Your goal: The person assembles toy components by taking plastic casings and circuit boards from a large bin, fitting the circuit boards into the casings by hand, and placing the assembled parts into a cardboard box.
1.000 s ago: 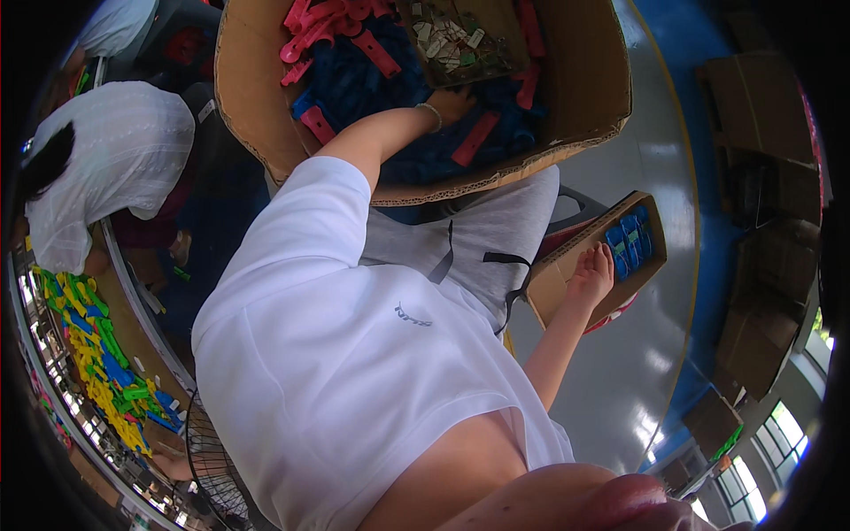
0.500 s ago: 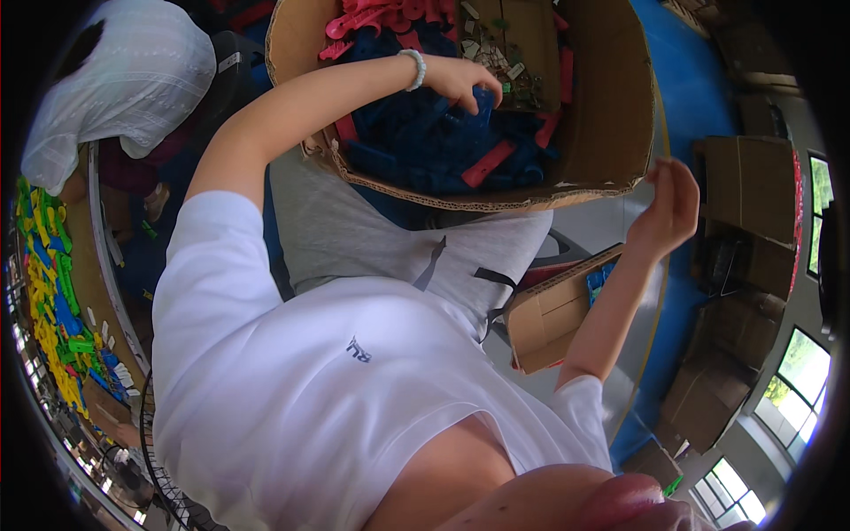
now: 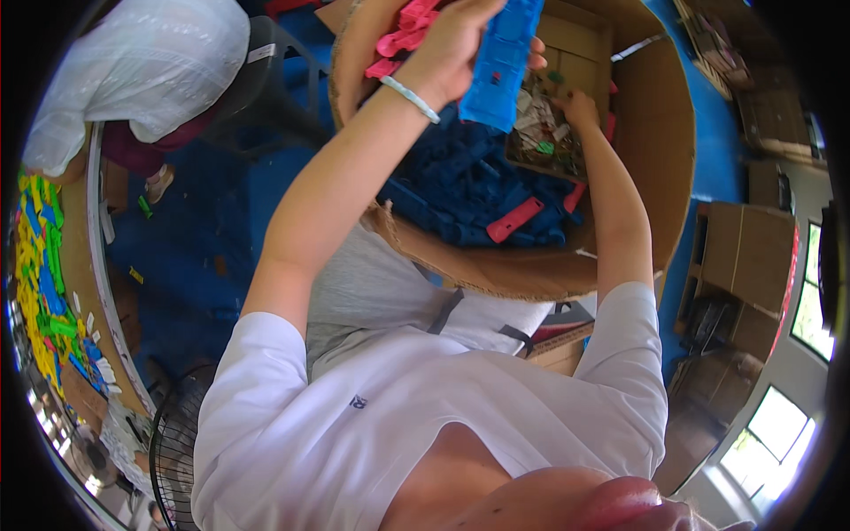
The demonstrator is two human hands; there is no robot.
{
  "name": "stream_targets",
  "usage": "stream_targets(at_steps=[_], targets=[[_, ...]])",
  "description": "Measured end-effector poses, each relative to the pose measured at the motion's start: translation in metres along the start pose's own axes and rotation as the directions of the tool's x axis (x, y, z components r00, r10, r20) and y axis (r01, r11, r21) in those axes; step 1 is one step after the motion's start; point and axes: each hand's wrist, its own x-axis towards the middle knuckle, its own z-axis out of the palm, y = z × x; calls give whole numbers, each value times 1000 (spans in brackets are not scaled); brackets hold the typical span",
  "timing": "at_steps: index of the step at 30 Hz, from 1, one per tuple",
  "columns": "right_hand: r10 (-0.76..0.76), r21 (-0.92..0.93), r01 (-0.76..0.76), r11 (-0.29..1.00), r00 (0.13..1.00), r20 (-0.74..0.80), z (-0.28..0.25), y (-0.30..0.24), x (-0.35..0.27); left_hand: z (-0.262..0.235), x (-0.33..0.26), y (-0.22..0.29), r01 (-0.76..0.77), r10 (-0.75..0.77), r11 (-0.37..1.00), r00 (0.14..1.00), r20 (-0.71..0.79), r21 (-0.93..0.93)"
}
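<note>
L. hand (image 3: 456, 53): grips long blue plastic pc (image 3: 496, 75) by both sides over lg. brown cardboard box (image 3: 653, 164), prob. leaving broad face clear. R. hand (image 3: 581, 111): at small pale/green pcs (image 3: 538, 124) in shallow brown tray (image 3: 574, 37); grip can't tell. Tray inside box, prob. for reach.

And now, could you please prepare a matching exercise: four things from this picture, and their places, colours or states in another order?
Things:
1. left hand
2. right hand
3. fan
4. bracelet

Places, colours, states:
A. black, at lower left
B. pale, ring-shaped
C. at the tray of small pieces
D. holding a blue plastic part

Pairs: 1-D; 2-C; 3-A; 4-B
</note>
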Motion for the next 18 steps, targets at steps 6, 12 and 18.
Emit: stream_targets(at_steps=[6,12,18], targets=[[8,-137,-1,991,999,45,10,22,1,-12,12,-15,24,-26,999,999,-36,-44],[-148,393,276,877,934,-325,-59,18,-22,12,6,-16,-53,58,995,997,-59,90],[-46,804,395,444,907,-420,-154,-41,-93,24,2,-29,-54,53,954,999,11,294]])
